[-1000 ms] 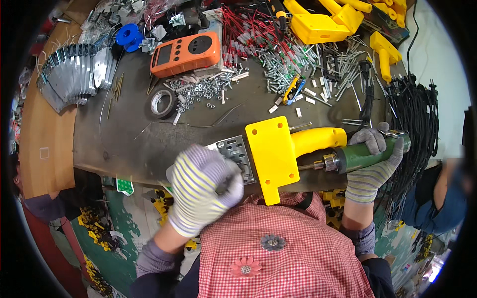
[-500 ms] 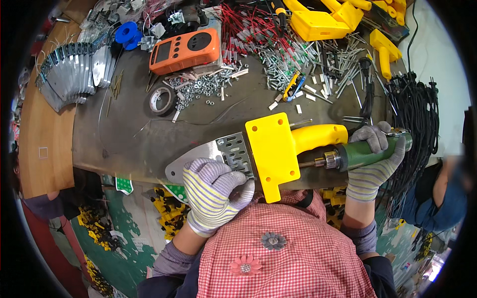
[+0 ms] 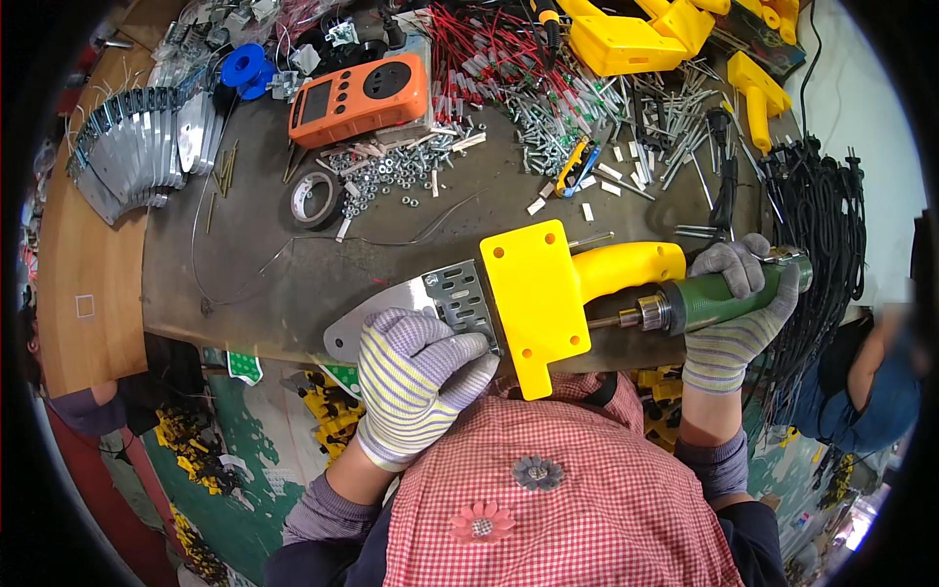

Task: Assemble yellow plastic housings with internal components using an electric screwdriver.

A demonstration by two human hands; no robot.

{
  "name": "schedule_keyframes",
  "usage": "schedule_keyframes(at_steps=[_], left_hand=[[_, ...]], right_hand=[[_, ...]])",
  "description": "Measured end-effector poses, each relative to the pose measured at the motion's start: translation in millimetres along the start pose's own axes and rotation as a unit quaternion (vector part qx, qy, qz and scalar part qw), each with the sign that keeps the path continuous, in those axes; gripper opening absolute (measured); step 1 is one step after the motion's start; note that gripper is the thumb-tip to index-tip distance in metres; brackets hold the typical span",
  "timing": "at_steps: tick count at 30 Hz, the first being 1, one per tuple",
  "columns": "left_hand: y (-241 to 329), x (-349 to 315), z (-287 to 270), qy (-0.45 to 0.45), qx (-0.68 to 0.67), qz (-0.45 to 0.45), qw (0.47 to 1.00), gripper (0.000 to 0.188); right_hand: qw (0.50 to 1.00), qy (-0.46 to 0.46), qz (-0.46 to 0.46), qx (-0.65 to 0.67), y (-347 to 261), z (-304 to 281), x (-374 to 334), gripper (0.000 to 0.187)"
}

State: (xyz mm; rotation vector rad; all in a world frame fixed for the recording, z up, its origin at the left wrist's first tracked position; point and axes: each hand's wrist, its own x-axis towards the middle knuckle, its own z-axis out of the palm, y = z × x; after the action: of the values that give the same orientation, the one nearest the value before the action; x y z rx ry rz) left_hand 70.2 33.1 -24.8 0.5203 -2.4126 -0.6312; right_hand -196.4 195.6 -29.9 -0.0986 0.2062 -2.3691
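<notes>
A yellow plastic housing (image 3: 536,298) with a curved handle (image 3: 631,266) lies across the near edge of the bench. From its left side sticks out a pointed metal plate (image 3: 391,296) with rows of slots. My left hand (image 3: 416,377), in a striped knit glove, is closed on the plate's near edge, thumb and fingertips beside the slots. A green power screwdriver (image 3: 719,298) is gripped in my gloved right hand (image 3: 743,313). Its long bit (image 3: 603,322) points left, and its tip meets the right side of the housing beneath the handle.
Behind stand an orange meter (image 3: 360,100), loose nuts (image 3: 391,176), screws (image 3: 562,127), black tape (image 3: 318,200) and yellow housings (image 3: 626,44). Metal plates (image 3: 127,147) fan out at left. Black cables (image 3: 817,215) hang at right, near another person's arm (image 3: 866,367).
My left thumb and fingertips have shifted slightly along the plate's edge. The housing and the screwdriver in my right hand stay almost where they were.
</notes>
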Motion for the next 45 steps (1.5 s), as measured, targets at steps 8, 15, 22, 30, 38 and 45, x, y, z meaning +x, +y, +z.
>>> schedule_keyframes(at_steps=[8, 15, 22, 30, 38, 45], left_hand=[[0, 3, -2, -0.012, -0.002, 0.015, 1.000, 0.026], [0, 4, -4, -0.036, 0.004, 0.020, 0.999, 0.026], [-6, 19, -11, -0.131, 0.027, 0.107, 0.985, 0.016], [-17, 17, -2, -0.081, 0.005, 0.184, 0.980, 0.018], [-14, 14, -4, -0.077, 0.010, 0.155, 0.985, 0.019], [-12, 17, -4, -0.078, 0.012, 0.152, 0.985, 0.020]], right_hand=[[1.000, -0.007, 0.003, -0.020, 2, 1, 1, 0.030], [1.000, -0.016, 0.008, -0.021, 1, -1, 1, 0.031], [1.000, -0.009, -0.002, -0.019, 4, -2, -3, 0.034], [0.998, -0.057, -0.006, 0.002, 8, -6, -3, 0.037], [0.995, -0.087, -0.021, -0.043, -36, 23, 37, 0.034], [0.995, -0.043, -0.044, -0.082, -28, 22, 66, 0.038]])
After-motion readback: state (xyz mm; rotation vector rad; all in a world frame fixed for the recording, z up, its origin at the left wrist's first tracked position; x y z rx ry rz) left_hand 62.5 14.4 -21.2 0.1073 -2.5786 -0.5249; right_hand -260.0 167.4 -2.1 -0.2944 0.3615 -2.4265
